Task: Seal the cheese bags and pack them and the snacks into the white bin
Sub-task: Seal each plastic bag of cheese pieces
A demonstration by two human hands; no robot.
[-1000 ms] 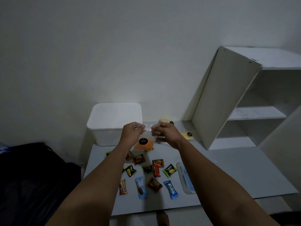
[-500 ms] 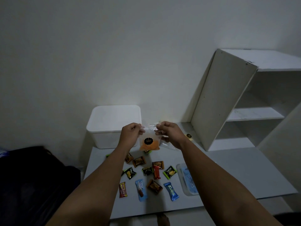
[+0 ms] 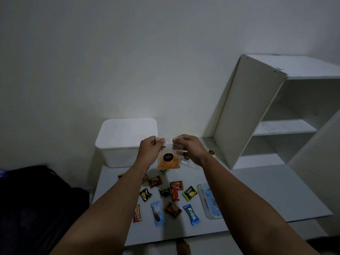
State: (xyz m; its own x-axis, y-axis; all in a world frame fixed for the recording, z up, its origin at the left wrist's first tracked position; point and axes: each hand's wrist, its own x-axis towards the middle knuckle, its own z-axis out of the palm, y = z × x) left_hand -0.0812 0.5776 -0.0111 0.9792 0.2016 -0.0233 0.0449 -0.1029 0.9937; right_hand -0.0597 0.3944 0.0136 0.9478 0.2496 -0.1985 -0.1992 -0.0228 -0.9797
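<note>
Clearly the packing had barely begun. At mid-frame the left hand and right hand pinched the top corners of a clear cheese bag with orange slices, held up in front of the white bin — whether its seal was closed could not be told. Below, the snacks lay scattered on the tabletop — none visibly packed; another bag waited behind the right hand.
</note>
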